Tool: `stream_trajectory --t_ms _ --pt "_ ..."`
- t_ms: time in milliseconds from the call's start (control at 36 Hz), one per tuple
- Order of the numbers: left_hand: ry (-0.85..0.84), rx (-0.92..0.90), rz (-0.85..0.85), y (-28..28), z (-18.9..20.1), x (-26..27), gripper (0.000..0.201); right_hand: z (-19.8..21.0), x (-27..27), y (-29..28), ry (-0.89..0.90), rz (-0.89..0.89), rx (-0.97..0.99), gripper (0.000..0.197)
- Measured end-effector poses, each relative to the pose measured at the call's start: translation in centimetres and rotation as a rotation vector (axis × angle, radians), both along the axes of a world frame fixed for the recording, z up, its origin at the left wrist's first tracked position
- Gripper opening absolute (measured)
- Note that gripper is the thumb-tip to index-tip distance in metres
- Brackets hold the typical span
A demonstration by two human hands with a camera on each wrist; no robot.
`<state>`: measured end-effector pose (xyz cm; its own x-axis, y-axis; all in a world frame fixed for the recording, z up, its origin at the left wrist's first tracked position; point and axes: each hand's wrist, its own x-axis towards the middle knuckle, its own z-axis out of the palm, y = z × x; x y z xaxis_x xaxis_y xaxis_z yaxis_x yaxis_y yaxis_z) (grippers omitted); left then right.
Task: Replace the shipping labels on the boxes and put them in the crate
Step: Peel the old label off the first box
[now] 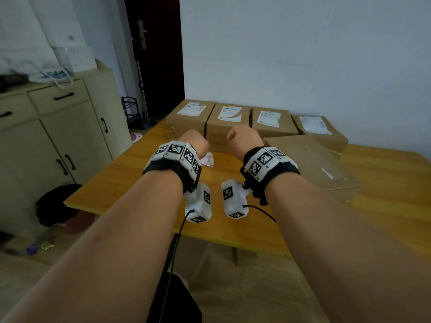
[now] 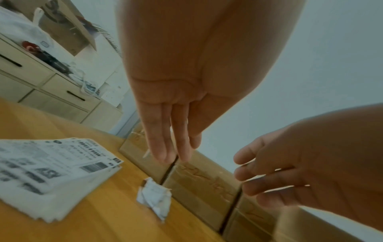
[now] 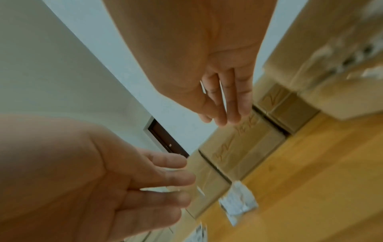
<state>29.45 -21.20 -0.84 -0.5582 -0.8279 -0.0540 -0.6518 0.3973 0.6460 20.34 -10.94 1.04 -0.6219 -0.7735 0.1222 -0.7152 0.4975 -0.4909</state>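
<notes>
Four cardboard boxes (image 1: 229, 122) stand in a row along the far edge of the wooden table (image 1: 130, 178), at twelve o'clock from where I watch, each with a white shipping label (image 1: 229, 113) still on its top face. The second box from the left sits straight ahead of both hands.

My left hand (image 1: 194, 143) and right hand (image 1: 243, 138) reach forward side by side, just short of that box. The wrist views show the fingers of both straight and relaxed, holding nothing; I cannot tell whether any fingertip touches the cardboard yet.

I judge the step in hand to be the reach for a box, to pull it near and peel its old label. The next move calls for a two-sided grip on the box, or a fingernail under a label corner.

A crumpled scrap of paper (image 2: 154, 198) lies on the table just in front of the boxes, below the left hand. A stack of fresh labels (image 2: 47, 173) lies at about nine o'clock from that hand. A larger flat carton (image 1: 312, 159) rests at two o'clock. No crate shows in any view. A cream cabinet (image 1: 53, 129) stands off at ten o'clock.
</notes>
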Motion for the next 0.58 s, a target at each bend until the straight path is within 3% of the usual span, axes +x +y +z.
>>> stream_trajectory --t_ms 139,250,583 --pt "0.037 0.013 -0.046 4.3 1.5 -1.6 0.029 1.6 -0.9 5.5 -0.045 -0.025 -0.185 0.028" --pt "0.051 -0.007 -0.129 8.1 2.3 -3.1 0.022 2.1 -3.0 9.5 -0.025 -0.082 -0.229 0.025" --pt "0.034 -0.123 -0.390 16.6 2.9 -6.4 0.031 0.1 -8.4 18.6 -0.010 -0.284 0.006 0.026"
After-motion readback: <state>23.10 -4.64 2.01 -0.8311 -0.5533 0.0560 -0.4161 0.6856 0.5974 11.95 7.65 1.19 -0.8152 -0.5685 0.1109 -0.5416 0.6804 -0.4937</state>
